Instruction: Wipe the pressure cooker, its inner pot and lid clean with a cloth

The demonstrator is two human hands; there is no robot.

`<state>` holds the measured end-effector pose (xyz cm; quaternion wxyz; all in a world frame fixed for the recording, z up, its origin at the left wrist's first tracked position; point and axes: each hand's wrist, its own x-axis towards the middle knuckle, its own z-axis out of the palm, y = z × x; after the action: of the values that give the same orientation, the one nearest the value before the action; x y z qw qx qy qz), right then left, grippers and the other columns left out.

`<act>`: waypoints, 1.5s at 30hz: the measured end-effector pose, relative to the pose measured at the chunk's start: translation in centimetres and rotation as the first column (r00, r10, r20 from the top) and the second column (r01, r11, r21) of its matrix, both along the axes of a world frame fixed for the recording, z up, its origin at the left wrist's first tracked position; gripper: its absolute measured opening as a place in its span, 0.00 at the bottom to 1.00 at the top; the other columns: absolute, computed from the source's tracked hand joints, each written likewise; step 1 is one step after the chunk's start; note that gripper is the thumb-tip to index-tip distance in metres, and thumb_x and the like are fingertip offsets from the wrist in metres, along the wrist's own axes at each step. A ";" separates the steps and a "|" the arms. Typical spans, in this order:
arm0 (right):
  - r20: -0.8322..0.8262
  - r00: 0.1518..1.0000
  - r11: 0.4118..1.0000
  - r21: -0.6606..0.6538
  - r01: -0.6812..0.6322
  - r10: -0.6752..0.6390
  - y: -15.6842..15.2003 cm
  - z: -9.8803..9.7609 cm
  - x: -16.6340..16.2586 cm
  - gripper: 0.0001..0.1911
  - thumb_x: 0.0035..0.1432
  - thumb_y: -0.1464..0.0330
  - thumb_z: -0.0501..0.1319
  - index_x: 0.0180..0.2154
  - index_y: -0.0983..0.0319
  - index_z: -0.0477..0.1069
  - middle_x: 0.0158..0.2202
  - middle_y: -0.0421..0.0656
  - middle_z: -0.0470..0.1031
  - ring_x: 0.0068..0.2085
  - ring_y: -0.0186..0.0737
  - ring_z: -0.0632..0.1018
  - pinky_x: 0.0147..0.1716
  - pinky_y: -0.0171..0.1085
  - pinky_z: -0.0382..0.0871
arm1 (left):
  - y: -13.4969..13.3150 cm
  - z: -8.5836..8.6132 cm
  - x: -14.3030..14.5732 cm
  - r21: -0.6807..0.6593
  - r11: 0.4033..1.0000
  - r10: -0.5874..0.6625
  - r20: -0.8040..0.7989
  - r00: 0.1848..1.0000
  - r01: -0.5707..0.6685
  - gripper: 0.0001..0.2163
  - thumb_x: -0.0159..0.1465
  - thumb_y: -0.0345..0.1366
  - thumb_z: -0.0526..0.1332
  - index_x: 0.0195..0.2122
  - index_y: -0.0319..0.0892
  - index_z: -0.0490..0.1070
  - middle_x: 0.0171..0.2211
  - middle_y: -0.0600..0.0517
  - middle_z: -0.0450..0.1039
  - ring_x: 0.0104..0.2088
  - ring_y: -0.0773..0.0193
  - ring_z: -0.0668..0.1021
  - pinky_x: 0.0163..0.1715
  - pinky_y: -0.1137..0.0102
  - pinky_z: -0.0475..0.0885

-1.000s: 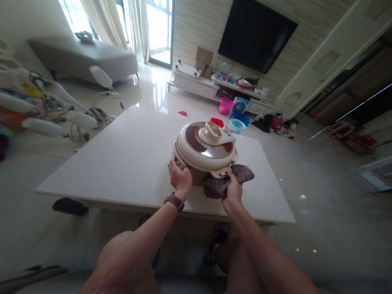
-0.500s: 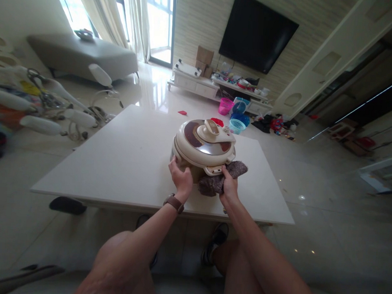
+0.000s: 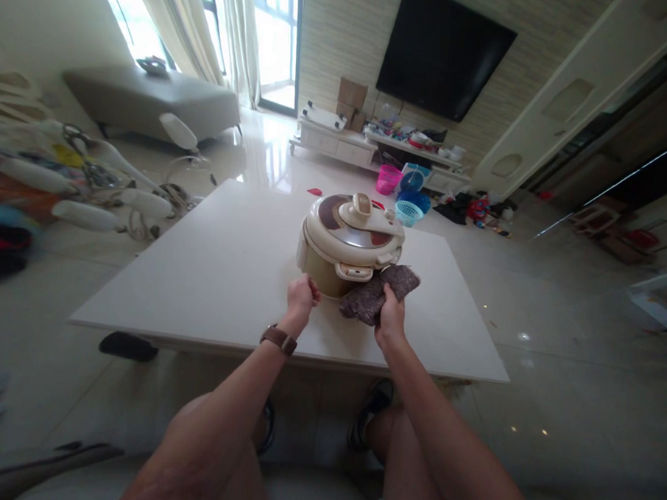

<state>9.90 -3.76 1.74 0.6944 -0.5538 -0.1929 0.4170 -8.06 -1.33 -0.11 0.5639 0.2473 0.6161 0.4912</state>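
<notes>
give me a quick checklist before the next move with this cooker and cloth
1. Cooker upright on the table: ok.
2. Lid on the cooker: ok.
3. Cloth gripped by the right hand: ok.
4. Front handle clear of both hands: ok.
5. Left hand clear of the cooker: cannot tell, it is very close.
6. Cooker cool: cannot tell.

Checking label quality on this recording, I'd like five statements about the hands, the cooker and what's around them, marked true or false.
1. The right hand grips a dark cloth. True.
2. The cooker lies on its side. False: the cooker stands upright on the white table.
3. The lid is on the cooker. True.
4. The left hand is spread flat. False: the left hand is curled.
5. A pink basket is beyond the white table. True.
</notes>
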 end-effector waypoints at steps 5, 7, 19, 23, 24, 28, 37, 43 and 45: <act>0.060 0.978 0.971 0.141 0.191 -0.201 -4.0 4.0 1.2 0.28 0.52 0.56 0.71 0.53 0.60 0.74 0.54 0.45 0.80 0.55 0.45 0.80 0.59 0.47 0.74 | -4.7 0.2 2.6 0.061 0.562 -0.753 0.451 0.479 0.825 0.39 0.64 0.70 0.47 0.33 0.35 0.79 0.36 0.34 0.83 0.32 0.51 0.83 0.32 0.65 0.71; 0.062 0.976 0.967 0.163 0.195 -0.208 -5.6 5.8 0.8 0.29 0.52 0.56 0.72 0.53 0.60 0.74 0.54 0.45 0.80 0.54 0.45 0.81 0.58 0.47 0.75 | -6.1 0.4 3.8 0.331 0.468 -0.775 0.600 0.201 0.819 0.42 0.63 0.72 0.49 0.47 0.35 0.81 0.50 0.32 0.81 0.48 0.43 0.83 0.49 0.56 0.73; 0.439 0.865 0.926 0.161 -0.342 0.243 -6.2 7.6 -2.7 0.23 0.56 0.54 0.68 0.50 0.58 0.74 0.47 0.44 0.79 0.47 0.44 0.78 0.43 0.41 0.74 | -5.1 5.3 -0.9 0.264 0.963 -0.202 0.839 0.505 -0.054 0.18 0.63 0.38 0.66 0.53 0.38 0.79 0.51 0.40 0.83 0.60 0.45 0.79 0.67 0.47 0.68; 0.475 0.875 0.967 0.162 -0.196 0.097 -3.3 5.6 -1.2 0.19 0.56 0.55 0.65 0.46 0.58 0.71 0.44 0.43 0.76 0.45 0.42 0.76 0.40 0.39 0.71 | -2.9 6.1 -4.9 0.248 0.875 0.059 0.798 0.600 -0.415 0.16 0.64 0.34 0.65 0.53 0.42 0.80 0.51 0.43 0.83 0.57 0.50 0.81 0.64 0.49 0.72; 0.472 0.879 0.976 0.153 -0.154 0.065 -2.5 4.8 -0.7 0.18 0.55 0.55 0.65 0.44 0.58 0.71 0.43 0.43 0.76 0.44 0.42 0.76 0.40 0.39 0.70 | -2.1 6.0 -5.6 0.266 0.831 0.111 0.781 0.614 -0.489 0.16 0.64 0.34 0.65 0.53 0.42 0.80 0.52 0.43 0.83 0.58 0.51 0.81 0.64 0.51 0.73; 0.421 0.903 0.992 0.038 -0.116 0.090 0.0 1.2 0.8 0.20 0.52 0.53 0.65 0.42 0.58 0.69 0.42 0.42 0.74 0.43 0.43 0.76 0.37 0.40 0.69 | 0.8 4.7 -6.7 0.389 0.611 0.393 0.606 0.691 -0.689 0.18 0.66 0.36 0.66 0.57 0.44 0.77 0.61 0.45 0.77 0.65 0.58 0.75 0.68 0.58 0.67; 0.343 0.898 0.961 -0.102 -0.255 0.275 1.1 -1.1 1.9 0.19 0.51 0.52 0.63 0.41 0.57 0.70 0.39 0.41 0.75 0.42 0.44 0.76 0.36 0.39 0.70 | 3.1 2.1 0.8 0.629 0.768 0.360 -0.265 0.895 -0.122 0.19 0.63 0.46 0.71 0.53 0.47 0.80 0.64 0.47 0.74 0.75 0.53 0.59 0.77 0.58 0.39; 0.274 0.910 0.951 -0.100 -0.294 0.311 1.3 -0.8 2.2 0.18 0.51 0.52 0.62 0.38 0.57 0.71 0.36 0.39 0.76 0.38 0.42 0.76 0.33 0.37 0.68 | 1.4 4.7 6.5 0.663 0.748 0.063 -0.137 0.989 0.044 0.14 0.55 0.35 0.75 0.43 0.47 0.82 0.58 0.44 0.79 0.76 0.47 0.57 0.77 0.49 0.40; 0.253 0.915 0.950 -0.079 -0.303 0.313 1.6 -0.8 2.2 0.18 0.51 0.52 0.62 0.38 0.57 0.71 0.36 0.39 0.76 0.37 0.41 0.76 0.32 0.36 0.68 | 0.8 6.1 7.2 0.659 0.751 0.028 -0.099 0.995 0.044 0.11 0.59 0.34 0.72 0.43 0.49 0.82 0.58 0.46 0.78 0.76 0.46 0.57 0.76 0.45 0.43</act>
<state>12.14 -2.20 0.89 0.5778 -0.5797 -0.3600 0.4478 -0.84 -0.58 5.99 0.4098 0.4580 0.4302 0.6613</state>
